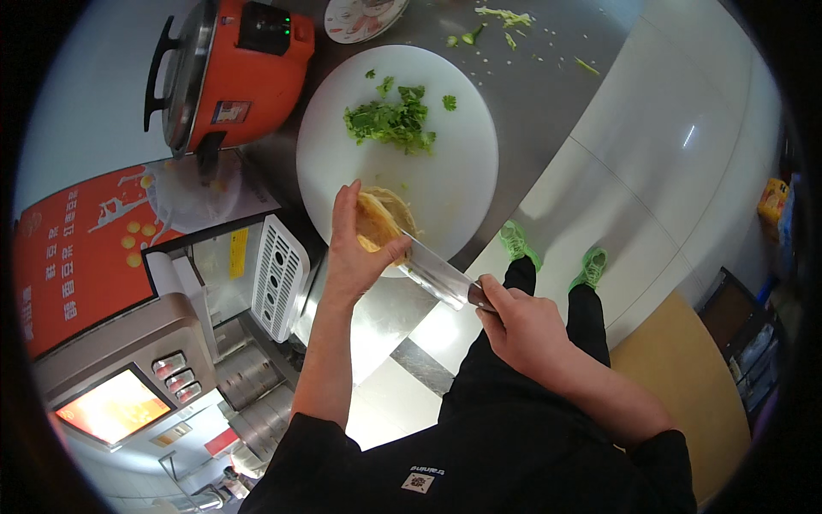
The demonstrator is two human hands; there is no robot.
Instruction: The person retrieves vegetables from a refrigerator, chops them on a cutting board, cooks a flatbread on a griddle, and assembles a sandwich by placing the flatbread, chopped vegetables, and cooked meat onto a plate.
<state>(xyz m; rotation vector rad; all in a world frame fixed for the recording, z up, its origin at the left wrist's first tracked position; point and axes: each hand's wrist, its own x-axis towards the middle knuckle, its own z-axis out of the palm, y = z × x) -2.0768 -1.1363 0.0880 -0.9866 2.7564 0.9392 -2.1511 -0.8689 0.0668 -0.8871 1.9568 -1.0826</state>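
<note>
On a round white cutting board (449,173), my left hand (359,250) holds a round golden flatbread (379,225), its thumb on the near side and its fingers along the far-left edge. The bread looks split, with the upper layer tilted up. My right hand (520,321) grips the dark wooden handle of a cleaver (437,270). The blade points up and left, its end at the bread beside my left thumb; whether it sits inside the bread cannot be told. Chopped green cilantro (392,122) lies in a loose pile beyond the bread.
An orange cooker (257,77) with a black handle stands at the upper left, near a patterned plate (363,19). Vegetable scraps (507,19) lie on the steel counter (546,83). A drinks dispenser with a slotted drip tray (279,276) is at the left. A tan round surface (681,385) is at the right.
</note>
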